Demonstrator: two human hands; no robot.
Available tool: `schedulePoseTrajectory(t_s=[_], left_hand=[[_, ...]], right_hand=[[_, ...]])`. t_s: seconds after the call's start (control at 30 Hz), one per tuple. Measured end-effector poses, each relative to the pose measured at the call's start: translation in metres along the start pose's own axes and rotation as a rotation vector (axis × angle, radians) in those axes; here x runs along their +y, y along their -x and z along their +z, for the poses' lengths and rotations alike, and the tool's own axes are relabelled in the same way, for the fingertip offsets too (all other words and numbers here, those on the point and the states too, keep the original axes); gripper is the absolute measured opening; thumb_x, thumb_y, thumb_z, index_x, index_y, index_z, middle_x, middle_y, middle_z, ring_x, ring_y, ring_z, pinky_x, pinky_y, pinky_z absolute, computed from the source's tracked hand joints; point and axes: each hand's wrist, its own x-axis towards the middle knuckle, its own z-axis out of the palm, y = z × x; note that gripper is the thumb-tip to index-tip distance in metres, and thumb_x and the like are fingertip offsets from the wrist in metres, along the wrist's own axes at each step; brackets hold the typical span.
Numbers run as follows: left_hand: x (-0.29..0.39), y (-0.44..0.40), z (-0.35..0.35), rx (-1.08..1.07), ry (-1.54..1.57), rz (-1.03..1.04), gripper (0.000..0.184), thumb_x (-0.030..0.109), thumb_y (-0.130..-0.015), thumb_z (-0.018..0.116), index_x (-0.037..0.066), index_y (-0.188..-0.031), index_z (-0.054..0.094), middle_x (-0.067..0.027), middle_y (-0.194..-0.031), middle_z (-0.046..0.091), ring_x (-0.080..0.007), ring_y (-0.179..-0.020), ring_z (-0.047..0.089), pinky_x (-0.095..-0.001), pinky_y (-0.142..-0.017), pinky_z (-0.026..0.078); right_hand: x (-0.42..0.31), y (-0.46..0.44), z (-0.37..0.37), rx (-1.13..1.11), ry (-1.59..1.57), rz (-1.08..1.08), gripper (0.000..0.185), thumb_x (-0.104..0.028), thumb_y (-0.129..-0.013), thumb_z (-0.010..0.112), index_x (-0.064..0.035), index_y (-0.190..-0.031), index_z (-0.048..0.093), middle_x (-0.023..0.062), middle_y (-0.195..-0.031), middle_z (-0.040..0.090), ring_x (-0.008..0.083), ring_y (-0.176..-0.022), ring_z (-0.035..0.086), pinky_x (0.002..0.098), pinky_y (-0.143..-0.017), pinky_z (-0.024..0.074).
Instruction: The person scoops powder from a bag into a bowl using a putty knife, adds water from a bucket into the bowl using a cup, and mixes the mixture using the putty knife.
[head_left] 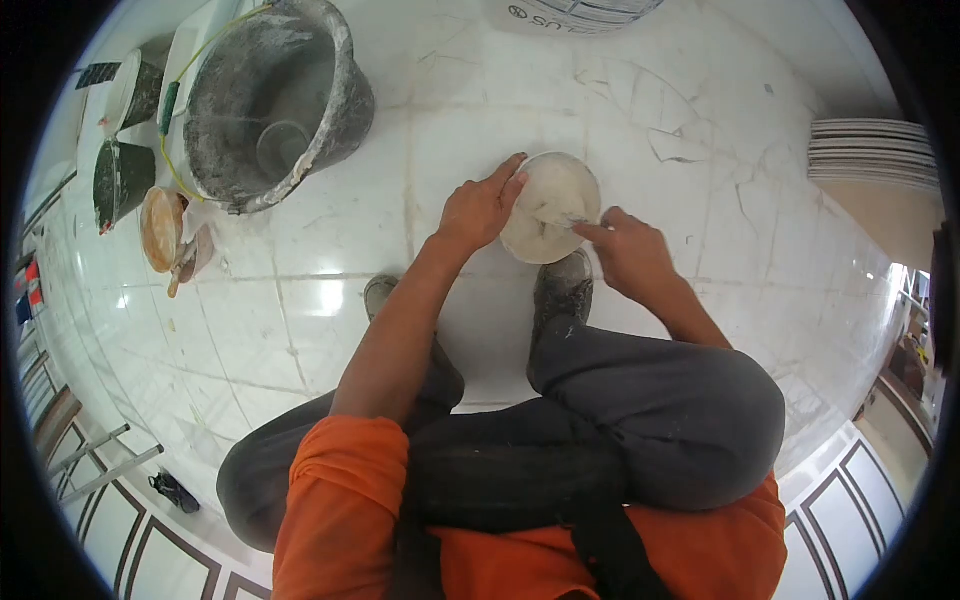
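Note:
A round white bowl (552, 175) with a pale, pasty mix in it is on the tiled floor in front of my shoes. My left hand (482, 208) grips the bowl's left rim, thumb over the edge and fingers outside. At the bowl's right side my right hand (630, 248) is closed on a small tool (574, 221), whose metal tip dips into the mix. Most of the tool's handle is hidden in my fingers.
A large dirty bucket (355, 110) tilts at the upper left, beside dark green containers (125, 180) and an orange-stained bowl (160, 230). A printed bag or tub (580, 12) is at the top. Stacked tiles (870, 150) are at the right. A black shoe (174, 492) lies lower left.

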Motion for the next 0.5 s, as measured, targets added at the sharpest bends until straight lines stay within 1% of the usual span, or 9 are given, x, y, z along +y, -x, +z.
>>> schedulePoseTrajectory(t_s=[0.03,0.07,0.13,0.17,0.2,0.3,0.4,0.47,0.5], left_hand=[[-0.001,-0.002,0.000,-0.005,-0.008,-0.016,0.052,0.053,-0.108,0.036,0.027,-0.153,0.047,-0.0232,-0.102,0.075,-0.0474,-0.098,0.069,-0.0553,-0.089,0.055],[-0.003,-0.005,0.000,-0.002,-0.012,-0.011,0.052,0.053,-0.108,0.036,0.027,-0.153,0.047,-0.0232,-0.102,0.075,-0.0474,-0.098,0.069,-0.0553,-0.089,0.055],[-0.007,-0.002,0.005,0.062,-0.007,0.018,0.052,0.052,-0.109,0.035,0.026,-0.152,0.047,-0.0227,-0.100,0.075,-0.0474,-0.096,0.070,-0.0554,-0.087,0.055],[-0.011,-0.003,0.007,0.059,-0.008,0.021,0.052,0.052,-0.109,0.035,0.026,-0.152,0.047,-0.0227,-0.100,0.075,-0.0474,-0.096,0.070,-0.0554,-0.087,0.055],[-0.008,-0.003,0.005,0.044,-0.009,0.021,0.052,0.052,-0.109,0.036,0.026,-0.152,0.047,-0.0229,-0.099,0.075,-0.0474,-0.094,0.070,-0.0554,-0.087,0.055],[0.000,-0.001,0.000,0.028,-0.003,0.017,0.052,0.052,-0.109,0.036,0.025,-0.152,0.048,-0.0234,-0.098,0.075,-0.0475,-0.092,0.070,-0.0555,-0.086,0.055],[0.002,-0.001,0.001,0.052,-0.001,0.039,0.051,0.051,-0.109,0.037,0.026,-0.152,0.048,-0.0238,-0.095,0.075,-0.0477,-0.091,0.070,-0.0558,-0.085,0.056],[0.000,0.000,0.001,0.078,0.003,0.043,0.051,0.051,-0.109,0.037,0.026,-0.151,0.048,-0.0239,-0.094,0.074,-0.0479,-0.090,0.070,-0.0559,-0.085,0.056],[-0.001,-0.001,0.001,0.060,-0.006,0.029,0.051,0.051,-0.109,0.037,0.026,-0.151,0.048,-0.0236,-0.094,0.075,-0.0475,-0.091,0.070,-0.0558,-0.085,0.056]], right_hand=[[-0.002,-0.003,0.016,0.068,-0.016,-0.009,0.028,-0.013,-0.092,0.067,-0.0197,-0.118,0.075,0.0110,-0.096,0.062,0.0315,-0.084,0.068,0.0446,-0.069,0.0556],[0.001,0.000,0.024,0.076,-0.015,-0.008,0.028,-0.013,-0.092,0.067,-0.0197,-0.118,0.075,0.0110,-0.096,0.062,0.0315,-0.084,0.068,0.0446,-0.069,0.0556],[-0.005,0.011,0.026,-0.054,0.007,-0.078,0.025,-0.016,-0.094,0.066,-0.0191,-0.117,0.075,0.0103,-0.097,0.063,0.0311,-0.085,0.069,0.0446,-0.069,0.0558],[-0.001,0.015,0.021,-0.083,-0.003,-0.092,0.024,-0.017,-0.094,0.066,-0.0185,-0.117,0.075,0.0106,-0.096,0.064,0.0318,-0.081,0.069,0.0450,-0.069,0.0560],[0.002,0.015,0.013,-0.082,-0.003,-0.087,0.024,-0.017,-0.094,0.066,-0.0185,-0.117,0.075,0.0106,-0.096,0.064,0.0318,-0.081,0.069,0.0450,-0.069,0.0560],[0.010,0.003,-0.002,0.063,-0.084,0.057,0.026,-0.016,-0.095,0.064,-0.0185,-0.119,0.075,0.0120,-0.093,0.065,0.0342,-0.073,0.068,0.0462,-0.068,0.0565],[0.003,-0.005,0.031,0.136,-0.012,0.083,0.026,-0.016,-0.095,0.064,-0.0185,-0.117,0.076,0.0119,-0.093,0.066,0.0340,-0.075,0.069,0.0465,-0.068,0.0565],[-0.003,0.003,0.029,0.116,-0.053,0.057,0.024,-0.016,-0.094,0.065,-0.0179,-0.115,0.077,0.0119,-0.091,0.066,0.0336,-0.077,0.069,0.0462,-0.068,0.0565],[-0.002,0.006,0.020,0.053,-0.084,0.003,0.024,-0.016,-0.094,0.066,-0.0178,-0.115,0.077,0.0117,-0.090,0.065,0.0333,-0.078,0.069,0.0462,-0.068,0.0563]])
